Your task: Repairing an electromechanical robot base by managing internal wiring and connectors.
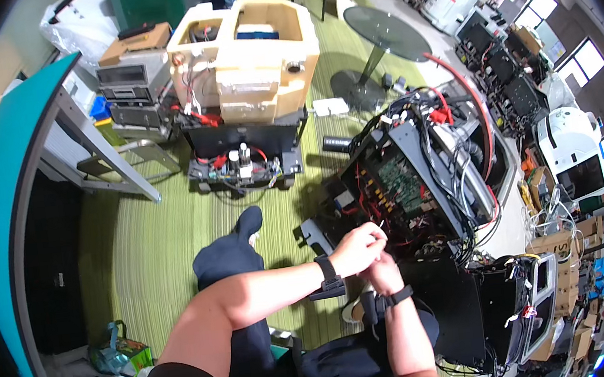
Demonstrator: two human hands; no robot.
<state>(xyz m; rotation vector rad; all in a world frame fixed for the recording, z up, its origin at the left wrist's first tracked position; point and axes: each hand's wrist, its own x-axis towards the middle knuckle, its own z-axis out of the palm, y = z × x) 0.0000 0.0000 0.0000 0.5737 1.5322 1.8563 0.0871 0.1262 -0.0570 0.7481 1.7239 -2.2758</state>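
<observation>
My left hand (356, 249) and my right hand (383, 275) meet in front of an opened machine chassis (407, 137). The fingers of both are closed in a pinch. A thin pale tip sticks up past the left fingers, too small to name. What the right fingers hold, if anything, is hidden. Just beyond the hands, a green circuit board (399, 184) sits inside the chassis, with red wires and a row of yellow connectors beside it. Black cables (434, 145) hang over the chassis's right side, and a thick red hose (476, 107) arcs above it.
A cream machine housing (261, 75) stands on a black wheeled base (239, 151) ahead. At left is a teal-topped table (7, 219). A round glass table (385, 29) stands farther off. Black machine panels (439, 306) lie close on my right. Green striped carpet (154, 248) covers the floor.
</observation>
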